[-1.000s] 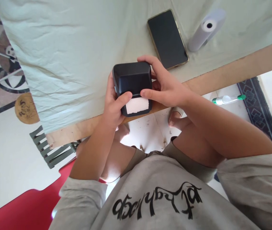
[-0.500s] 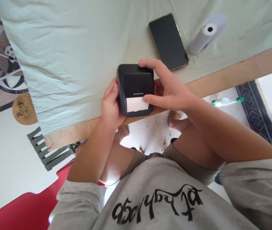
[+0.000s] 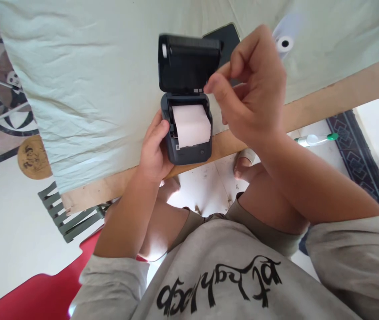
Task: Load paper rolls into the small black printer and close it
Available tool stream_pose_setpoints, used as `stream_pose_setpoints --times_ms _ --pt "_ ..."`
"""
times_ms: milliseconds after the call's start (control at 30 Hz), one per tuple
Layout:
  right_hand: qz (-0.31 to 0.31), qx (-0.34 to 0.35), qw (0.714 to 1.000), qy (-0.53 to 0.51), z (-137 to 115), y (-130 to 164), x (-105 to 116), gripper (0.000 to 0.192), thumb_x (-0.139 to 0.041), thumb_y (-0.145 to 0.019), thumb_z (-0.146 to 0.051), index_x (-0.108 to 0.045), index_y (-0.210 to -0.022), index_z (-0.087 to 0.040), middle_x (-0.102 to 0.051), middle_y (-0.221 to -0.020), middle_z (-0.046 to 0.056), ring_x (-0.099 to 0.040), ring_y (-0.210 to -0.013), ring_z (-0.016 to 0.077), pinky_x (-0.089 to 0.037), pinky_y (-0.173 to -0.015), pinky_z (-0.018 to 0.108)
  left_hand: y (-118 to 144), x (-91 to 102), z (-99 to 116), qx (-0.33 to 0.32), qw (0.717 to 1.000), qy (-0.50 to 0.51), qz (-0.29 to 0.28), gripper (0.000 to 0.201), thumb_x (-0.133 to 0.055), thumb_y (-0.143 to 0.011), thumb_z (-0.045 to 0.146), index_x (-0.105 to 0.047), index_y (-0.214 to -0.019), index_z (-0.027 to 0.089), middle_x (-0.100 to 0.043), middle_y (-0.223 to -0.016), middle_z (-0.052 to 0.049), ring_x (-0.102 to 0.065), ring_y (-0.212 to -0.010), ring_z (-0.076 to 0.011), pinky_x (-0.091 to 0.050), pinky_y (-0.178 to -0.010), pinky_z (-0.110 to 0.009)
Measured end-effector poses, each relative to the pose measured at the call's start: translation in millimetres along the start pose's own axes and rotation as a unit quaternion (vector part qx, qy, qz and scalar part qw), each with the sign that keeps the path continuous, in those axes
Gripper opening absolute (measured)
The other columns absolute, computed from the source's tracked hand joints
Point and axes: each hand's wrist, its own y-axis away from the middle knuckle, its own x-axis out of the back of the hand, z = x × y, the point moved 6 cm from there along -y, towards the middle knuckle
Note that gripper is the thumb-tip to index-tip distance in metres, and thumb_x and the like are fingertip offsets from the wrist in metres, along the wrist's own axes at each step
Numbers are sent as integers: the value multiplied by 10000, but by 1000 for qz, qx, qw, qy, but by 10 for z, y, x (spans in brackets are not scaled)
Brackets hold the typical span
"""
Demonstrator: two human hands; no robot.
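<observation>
A dark label printer [image 3: 189, 155] is in my left hand [image 3: 154, 149], held near the table's front edge, the thumb along its left side and the fingers wrapped beneath. Its black lid [image 3: 186, 66] stands swung up at the back. In the uncovered bay lies a white paper roll [image 3: 192, 124], its torn end hanging over the front. My right hand [image 3: 256, 89] is raised beside the lid, fingers curled and thumb close to the index finger at the lid's right edge. Whether they pinch the lid is not clear.
A phone [image 3: 227, 33] lies behind the lid, partly covered by it and my right hand. Further right stands a white roll [image 3: 284, 43]. A pale green cloth [image 3: 92, 89] covers the table, with a bare wooden edge [image 3: 336, 98] in front. A green-capped bottle [image 3: 312, 140] is below.
The printer's lid has gone from shut to raised, uncovering the paper roll. My right hand has left the printer's front and risen up and right, its fingers now curled. My left hand still holds the printer.
</observation>
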Motion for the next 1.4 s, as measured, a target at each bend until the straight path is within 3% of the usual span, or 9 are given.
stream_pose_setpoints --times_ms 100,233,367,500,667,833,967,1167,1400 --pt "-85 28 988 126 -64 -22 -104 100 -523 -893 -217 -457 -821 -239 -591 -827 -4 -496 -639 134 -347 -554 314 17 -25 18 -1 1000 -15 1 287 -646 -925 447 -704 -1098 225 -735 -1058 -32 -602 -1321 -270 -490 -1113 -399" --pt "-245 6 920 307 3 10 -275 173 -490 -935 -310 -620 -837 -254 -698 -948 29 -513 -663 188 -258 -563 362 16 2 2 9 999 -35 14 284 -681 -888 493 -689 -1038 252 -724 -996 -30 -540 -1395 -313 -483 -1133 -433" --pt "-314 11 895 316 -6 37 -342 110 -562 -899 -363 -629 -887 -276 -708 -1012 16 -471 -636 184 -180 -540 346 -4 24 -34 39 999 -30 -1 280 -686 -875 506 -676 -1020 268 -727 -1018 -44 -526 -1399 -358 -510 -1097 -473" --pt "-324 -19 894 308 -33 29 -301 195 -673 -765 -283 -602 -946 -292 -640 -775 11 -382 -561 161 -196 -553 317 -5 0 -32 39 999 -25 -27 274 -683 -877 480 -669 -1027 250 -725 -1045 -48 -564 -1353 -354 -520 -1073 -472" --pt "-267 -50 962 28 -124 -32 -6 320 -743 -693 -214 -637 -989 -275 -684 -986 -17 -552 -646 122 -359 -520 297 1 13 -35 33 999 -29 -5 300 -677 -884 496 -678 -1043 242 -728 -1039 -46 -582 -1329 -341 -508 -1081 -467" --pt "-5 -165 959 -229 377 -227 795 268 -847 -627 -456 -776 -870 -367 -578 -727 -59 -478 -544 72 -181 -401 288 -19 44 -50 42 999 -34 5 328 -671 -873 501 -670 -1059 230 -724 -1033 -65 -681 -1184 -319 -559 -986 -456" --pt "262 -265 920 -119 1072 -119 1543 299 -667 -843 -278 -667 -544 -276 -528 -559 -36 -419 -450 61 -126 -460 356 -24 47 -66 54 998 -30 3 364 -663 -872 498 -669 -1101 215 -723 -1076 -86 -722 -1088 -323 -585 -940 -480" --pt "190 -47 966 168 1370 -208 1748 358 -662 -651 94 -711 -777 -237 -631 -709 -43 -474 -591 95 -353 -581 335 -6 32 -49 51 998 -40 1 342 -655 -886 520 -682 -1055 224 -728 -1073 -85 -695 -1166 -337 -582 -976 -480" --pt "199 -205 889 357 1634 -339 1733 535 -816 -438 111 -649 -770 -273 -621 -721 -47 -409 -600 106 -300 -624 375 -18 49 -53 59 998 -38 -2 325 -656 -897 506 -698 -1058 227 -725 -1047 -71 -723 -1019 -285 -592 -907 -433"
